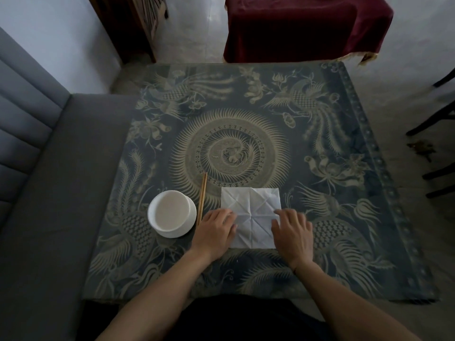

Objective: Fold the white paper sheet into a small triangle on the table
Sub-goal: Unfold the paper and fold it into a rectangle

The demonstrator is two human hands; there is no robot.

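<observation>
One creased paper sheet (pixel 251 212), its near corners hidden under two hands: left hand (pixel 214 232) and right hand (pixel 293 233), fingers (pixel 279 214) spread flat; one bowl (pixel 171 214), two chopsticks (pixel 202 199) left of it.

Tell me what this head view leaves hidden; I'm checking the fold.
- Paper side edges: under the left hand and right hand.
- Fingertip grip: not visible.
- Saucer: mostly behind the bowl.
- Chopsticks: count too fine.

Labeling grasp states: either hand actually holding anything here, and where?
Nothing gripped. The left hand and right hand lie flat on the left and right edges of the creased white paper sheet, pressing it to the table.
</observation>
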